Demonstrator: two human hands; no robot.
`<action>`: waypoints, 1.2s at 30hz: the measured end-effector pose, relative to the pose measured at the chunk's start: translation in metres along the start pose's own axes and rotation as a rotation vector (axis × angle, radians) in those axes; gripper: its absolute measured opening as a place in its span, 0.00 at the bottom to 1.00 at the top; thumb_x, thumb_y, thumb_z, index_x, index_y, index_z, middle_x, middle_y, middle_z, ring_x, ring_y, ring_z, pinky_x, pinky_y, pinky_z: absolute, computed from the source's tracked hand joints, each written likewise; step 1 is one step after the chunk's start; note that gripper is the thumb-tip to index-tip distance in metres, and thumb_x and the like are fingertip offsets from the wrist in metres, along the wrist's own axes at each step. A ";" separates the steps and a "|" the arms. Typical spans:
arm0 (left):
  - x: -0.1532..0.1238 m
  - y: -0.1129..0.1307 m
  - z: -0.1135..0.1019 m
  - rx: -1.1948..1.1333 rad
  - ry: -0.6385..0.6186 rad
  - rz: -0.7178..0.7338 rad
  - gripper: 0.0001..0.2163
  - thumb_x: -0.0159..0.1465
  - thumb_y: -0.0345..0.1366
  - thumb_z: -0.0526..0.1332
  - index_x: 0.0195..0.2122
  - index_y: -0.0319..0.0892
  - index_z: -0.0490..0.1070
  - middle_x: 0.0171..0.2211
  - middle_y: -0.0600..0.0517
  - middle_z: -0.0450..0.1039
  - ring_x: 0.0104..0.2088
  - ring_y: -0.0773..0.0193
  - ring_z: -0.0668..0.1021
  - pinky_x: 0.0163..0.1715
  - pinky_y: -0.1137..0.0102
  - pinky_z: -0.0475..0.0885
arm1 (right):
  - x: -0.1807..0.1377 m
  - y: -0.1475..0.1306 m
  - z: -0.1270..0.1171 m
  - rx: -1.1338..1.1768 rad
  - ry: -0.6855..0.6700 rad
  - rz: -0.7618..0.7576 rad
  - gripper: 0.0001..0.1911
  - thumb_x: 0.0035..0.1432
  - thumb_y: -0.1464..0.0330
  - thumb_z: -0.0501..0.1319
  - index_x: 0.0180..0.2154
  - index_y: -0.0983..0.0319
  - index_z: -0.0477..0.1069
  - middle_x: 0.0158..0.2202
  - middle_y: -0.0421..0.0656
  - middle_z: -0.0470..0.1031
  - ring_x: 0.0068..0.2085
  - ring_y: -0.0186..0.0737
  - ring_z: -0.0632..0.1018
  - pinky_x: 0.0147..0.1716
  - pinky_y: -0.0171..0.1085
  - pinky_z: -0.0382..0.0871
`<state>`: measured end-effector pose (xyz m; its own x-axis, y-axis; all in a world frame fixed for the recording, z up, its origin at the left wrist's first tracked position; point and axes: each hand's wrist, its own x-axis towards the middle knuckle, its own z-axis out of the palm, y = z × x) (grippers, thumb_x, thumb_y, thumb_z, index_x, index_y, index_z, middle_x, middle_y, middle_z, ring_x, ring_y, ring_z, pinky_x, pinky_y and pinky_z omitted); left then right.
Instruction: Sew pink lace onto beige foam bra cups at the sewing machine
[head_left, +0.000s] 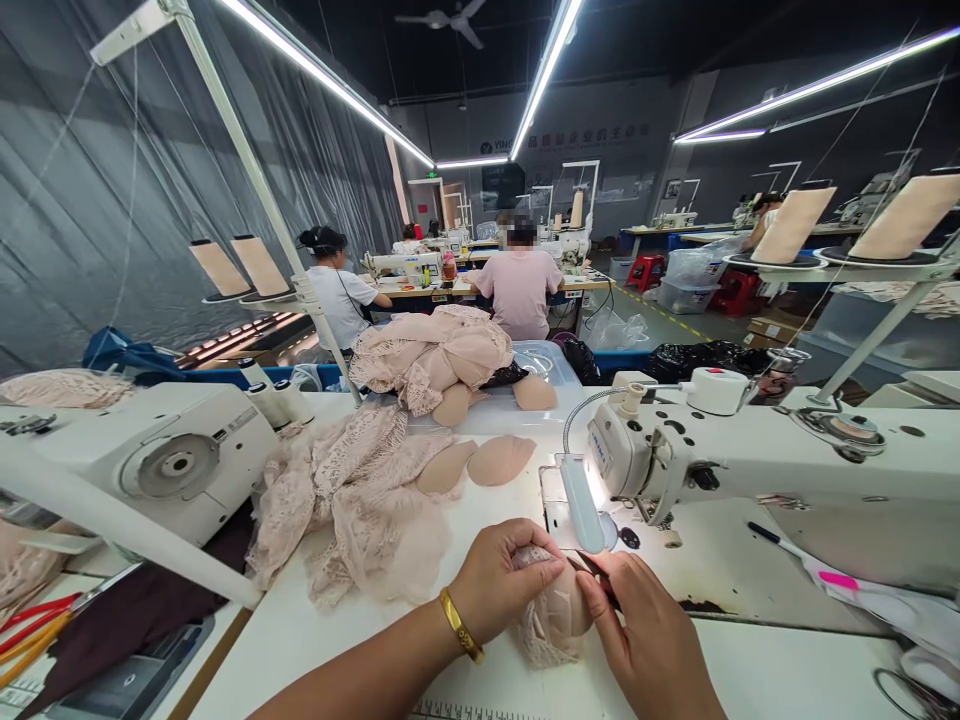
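My left hand (pixel 499 585) is closed around a beige lace-covered bra cup (pixel 559 615), pinching its top edge. My right hand (pixel 645 635) is closed too, gripping a small dark tool (pixel 592 568) whose tip touches the cup; I cannot make out what the tool is. Both hands sit on the white table just in front of the white sewing machine (pixel 750 455) and its small lamp (pixel 581 500). A gold bangle (pixel 460 625) circles my left wrist.
A heap of beige lace (pixel 360 500) and loose foam cups (pixel 472 465) lie left of my hands, with another pile (pixel 431 355) behind. A second machine (pixel 150 455) stands at left, red-handled scissors (pixel 34 625) below it. Thread cones stand on racks. Other people sew further back.
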<state>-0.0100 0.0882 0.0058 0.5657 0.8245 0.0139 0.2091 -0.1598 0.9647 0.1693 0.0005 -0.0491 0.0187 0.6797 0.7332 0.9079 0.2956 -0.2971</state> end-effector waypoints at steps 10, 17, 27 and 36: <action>-0.001 0.003 0.002 -0.020 -0.024 -0.008 0.07 0.55 0.38 0.67 0.31 0.40 0.81 0.33 0.49 0.79 0.37 0.57 0.78 0.41 0.66 0.70 | -0.012 0.004 0.004 -0.025 -0.095 0.029 0.11 0.77 0.64 0.48 0.49 0.57 0.67 0.35 0.41 0.76 0.35 0.41 0.78 0.32 0.37 0.72; -0.001 0.003 0.001 -0.027 -0.019 -0.001 0.07 0.56 0.38 0.68 0.31 0.40 0.81 0.34 0.49 0.80 0.38 0.56 0.78 0.42 0.66 0.70 | -0.007 -0.003 0.004 0.049 -0.059 0.068 0.14 0.77 0.59 0.47 0.49 0.58 0.67 0.36 0.42 0.77 0.35 0.41 0.79 0.33 0.37 0.74; -0.002 0.004 0.001 -0.040 -0.033 -0.013 0.10 0.56 0.41 0.68 0.33 0.39 0.82 0.34 0.47 0.80 0.38 0.55 0.78 0.42 0.65 0.71 | -0.007 -0.010 0.000 0.326 -0.164 0.385 0.12 0.74 0.56 0.51 0.47 0.54 0.68 0.31 0.38 0.74 0.30 0.40 0.75 0.29 0.36 0.69; 0.002 -0.006 -0.002 0.024 -0.003 0.090 0.06 0.62 0.38 0.64 0.35 0.42 0.75 0.46 0.45 0.80 0.49 0.51 0.79 0.52 0.60 0.71 | 0.012 -0.016 -0.016 0.853 -0.395 0.811 0.27 0.65 0.42 0.56 0.29 0.57 0.62 0.27 0.34 0.56 0.29 0.36 0.60 0.30 0.34 0.58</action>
<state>-0.0121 0.0921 0.0004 0.5854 0.8046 0.0999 0.1763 -0.2466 0.9529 0.1622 -0.0072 -0.0260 0.1858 0.9818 -0.0382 0.1277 -0.0627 -0.9898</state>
